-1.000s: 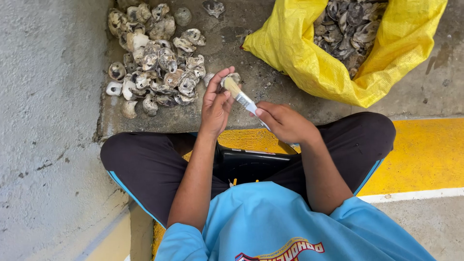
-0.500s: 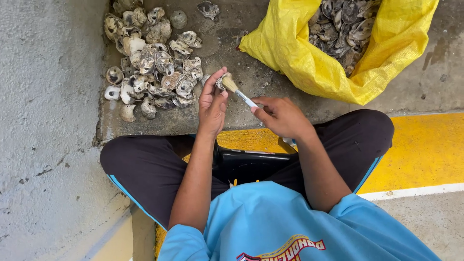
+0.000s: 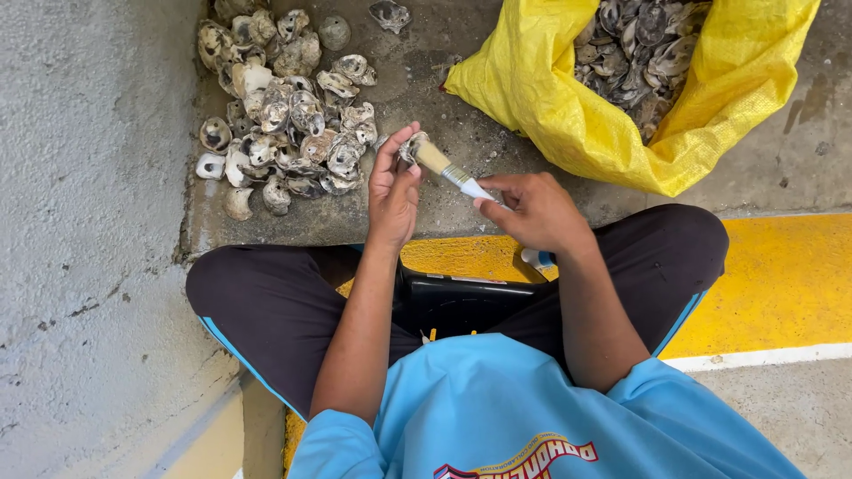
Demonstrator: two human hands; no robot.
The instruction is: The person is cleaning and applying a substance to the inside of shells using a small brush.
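1. Left hand [image 3: 394, 186]: I see it raised upright over the concrete, fingers closed round a small oyster shell [image 3: 411, 147] pinched at the fingertips. The shell sits just above the thumb, near the right edge of the loose shell pile.

2. Right hand [image 3: 532, 211]: I see it clasping the handle of a paintbrush [image 3: 448, 168], thumb and forefinger pressed near the white part of the handle. The brush slants up and to the left; its pale bristles touch the held shell.

3. Loose pile of shells [image 3: 284, 124]: grey-white, rough, lying on a damp dark patch of concrete just left of the left hand. A few strays lie apart at the top edge of the view.

4. Yellow sack [image 3: 568, 115]: woven plastic, mouth open, holding more dark shells. It lies beyond the right hand, upper right, well apart from the loose pile.

5. Black box [image 3: 461, 302]: sits between the person's crossed legs, below both hands. I cannot tell what is in it.

6. Legs in dark trousers [image 3: 266, 302] with a blue side stripe, folded to either side; blue shirt [image 3: 497, 417] at the bottom edge.

7. Floor: grey concrete on the left, a yellow painted band [image 3: 781, 275] with a white line on the right.
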